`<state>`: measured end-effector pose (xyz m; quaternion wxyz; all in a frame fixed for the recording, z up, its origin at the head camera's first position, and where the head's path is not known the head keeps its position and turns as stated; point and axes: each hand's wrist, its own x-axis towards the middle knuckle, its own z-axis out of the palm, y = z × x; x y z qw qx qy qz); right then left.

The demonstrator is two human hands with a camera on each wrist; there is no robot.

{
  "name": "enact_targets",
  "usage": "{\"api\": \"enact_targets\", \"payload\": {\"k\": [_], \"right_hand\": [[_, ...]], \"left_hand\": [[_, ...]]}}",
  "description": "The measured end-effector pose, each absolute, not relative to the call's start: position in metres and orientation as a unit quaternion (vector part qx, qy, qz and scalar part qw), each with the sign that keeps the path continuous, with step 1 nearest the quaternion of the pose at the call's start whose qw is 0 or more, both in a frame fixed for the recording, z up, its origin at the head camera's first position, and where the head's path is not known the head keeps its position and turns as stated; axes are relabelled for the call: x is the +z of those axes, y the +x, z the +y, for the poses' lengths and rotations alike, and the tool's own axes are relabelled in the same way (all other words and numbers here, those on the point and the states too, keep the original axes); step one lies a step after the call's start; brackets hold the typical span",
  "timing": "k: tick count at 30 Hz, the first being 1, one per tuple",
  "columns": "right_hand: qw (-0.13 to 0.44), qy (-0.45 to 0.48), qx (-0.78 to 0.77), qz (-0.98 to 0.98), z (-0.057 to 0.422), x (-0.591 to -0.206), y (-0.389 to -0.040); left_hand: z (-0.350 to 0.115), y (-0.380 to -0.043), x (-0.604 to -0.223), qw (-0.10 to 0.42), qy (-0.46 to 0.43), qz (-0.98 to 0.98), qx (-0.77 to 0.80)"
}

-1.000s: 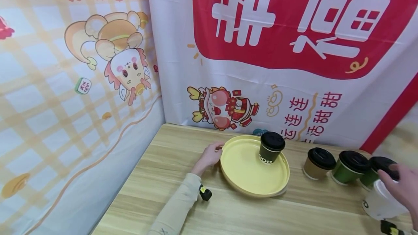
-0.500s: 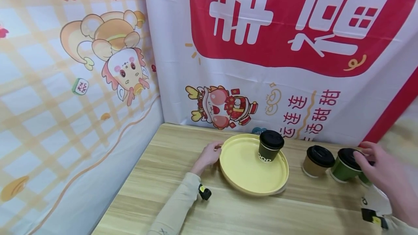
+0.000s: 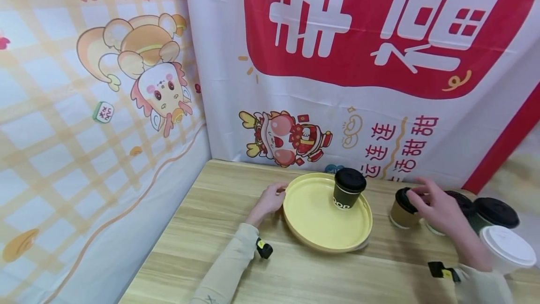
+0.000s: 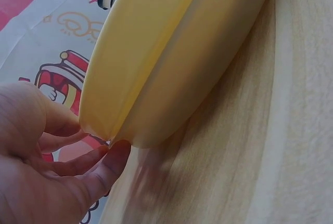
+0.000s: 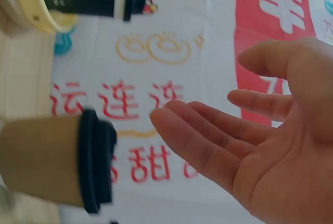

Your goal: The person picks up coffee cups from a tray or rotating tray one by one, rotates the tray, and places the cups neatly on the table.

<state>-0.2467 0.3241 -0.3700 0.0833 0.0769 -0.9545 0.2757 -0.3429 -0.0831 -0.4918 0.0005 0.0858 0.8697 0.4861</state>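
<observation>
My left hand (image 3: 269, 203) pinches the left rim of a round yellow tray (image 3: 318, 226); in the left wrist view the thumb and fingers meet its edge (image 4: 140, 73). Upright on the tray's back right stands a dark paper coffee cup (image 3: 347, 197) with a black lid. To the right, my right hand (image 3: 443, 210) hovers over a brown paper coffee cup (image 3: 402, 214), also black-lidded. The right wrist view shows the fingers spread and apart from that brown cup (image 5: 44, 161), holding nothing.
Right of the brown cup stand black-lidded green cups (image 3: 491, 215), partly behind the right arm. A white cup with a white lid (image 3: 508, 247) is nearer the front. A printed cloth (image 3: 228, 83) hangs behind the wooden table (image 3: 303, 280), another at the left.
My right hand has moved left, from above the white cup, past the green cups, to the brown cup. The left hand and the tray have stayed in place.
</observation>
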Motion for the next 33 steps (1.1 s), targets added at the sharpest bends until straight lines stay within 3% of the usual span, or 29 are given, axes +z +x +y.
{"api": "enact_targets", "payload": {"k": [8,16,25,33], "right_hand": [[0.051,0.104,0.318,-0.941,0.299,-0.388,-0.259],[0.069,0.117,0.352,-0.926,0.280,-0.412,-0.271],[0.043,0.118,0.385,-0.915,0.259,-0.442,-0.279],[0.090,0.095,0.361,-0.923,0.256,-0.444,-0.283]], "left_hand": [[-0.083,-0.339,-0.489,-0.006,0.098,0.863,0.496],[-0.083,-0.340,-0.489,-0.009,0.099,0.862,0.497],[-0.085,-0.338,-0.491,0.014,0.076,0.867,0.493],[-0.086,-0.341,-0.491,0.006,0.089,0.863,0.497]]}}
